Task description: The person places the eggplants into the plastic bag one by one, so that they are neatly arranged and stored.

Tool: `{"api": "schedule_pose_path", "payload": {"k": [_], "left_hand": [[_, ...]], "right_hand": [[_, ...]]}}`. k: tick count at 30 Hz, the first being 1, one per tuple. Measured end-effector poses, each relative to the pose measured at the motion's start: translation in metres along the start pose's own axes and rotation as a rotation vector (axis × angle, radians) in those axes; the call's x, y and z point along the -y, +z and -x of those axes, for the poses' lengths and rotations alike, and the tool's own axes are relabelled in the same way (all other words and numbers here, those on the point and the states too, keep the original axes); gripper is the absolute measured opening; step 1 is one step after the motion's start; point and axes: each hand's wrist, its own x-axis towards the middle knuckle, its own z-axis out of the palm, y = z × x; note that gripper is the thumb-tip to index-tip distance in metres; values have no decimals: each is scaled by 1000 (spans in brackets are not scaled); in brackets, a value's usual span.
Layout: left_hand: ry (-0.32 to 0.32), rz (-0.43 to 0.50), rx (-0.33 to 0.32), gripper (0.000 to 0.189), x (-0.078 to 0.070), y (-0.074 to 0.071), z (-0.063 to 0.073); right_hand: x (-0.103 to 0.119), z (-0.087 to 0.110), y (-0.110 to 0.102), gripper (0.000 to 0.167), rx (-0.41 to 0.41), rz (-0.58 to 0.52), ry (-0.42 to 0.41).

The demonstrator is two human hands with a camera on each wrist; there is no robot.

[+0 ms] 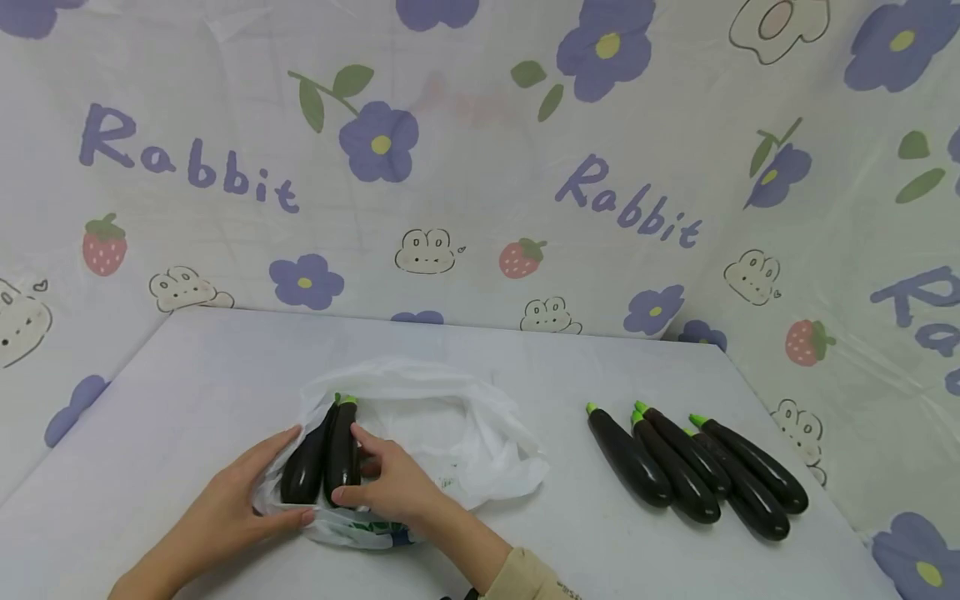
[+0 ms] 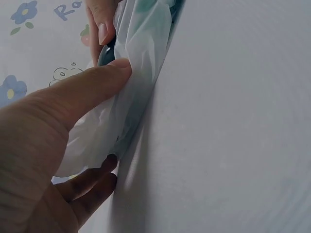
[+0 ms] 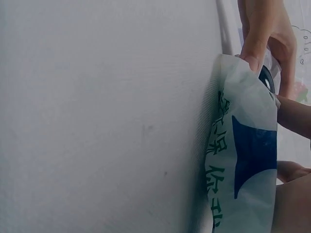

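Observation:
A white plastic bag (image 1: 487, 429) lies on its side, its mouth spread wide. Inside its left part two dark eggplants lie side by side, a left eggplant (image 1: 303, 471) and a right eggplant (image 1: 343, 450), green stems pointing away. My right hand (image 1: 401, 483) holds the right eggplant, thumb at its near end and fingers along its right side. At the bag's left edge my left hand (image 1: 232, 504) grips the plastic, thumb on the near side, fingers beyond. Blue and green print marks the bag's near wall (image 3: 255, 155) in the right wrist view.
On the right of the white table (image 1: 585, 550) lies a group of several eggplants (image 1: 686, 475), close together with their green stems pointing away. Behind the table hangs a printed cloth (image 1: 465, 192) with flowers, rabbits and strawberries.

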Motion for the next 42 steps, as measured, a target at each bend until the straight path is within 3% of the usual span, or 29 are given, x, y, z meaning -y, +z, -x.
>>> {"api": "schedule_pose_path", "payload": {"k": [8, 18, 21, 29, 42], "left_hand": [[71, 11, -40, 95, 1, 0, 1], [16, -1, -31, 95, 7, 2, 1], [28, -3, -41, 95, 6, 2, 0], [15, -1, -19, 91, 2, 2, -1], [-52, -43, 5, 92, -2, -1, -1]], "right_hand": [[3, -2, -2, 84, 39, -14, 30], [4, -1, -4, 84, 67, -28, 30], [3, -2, -3, 84, 71, -42, 34], [4, -1, 1, 85, -5, -72, 47], [6, 0, 1, 82, -13, -45, 95]]}}
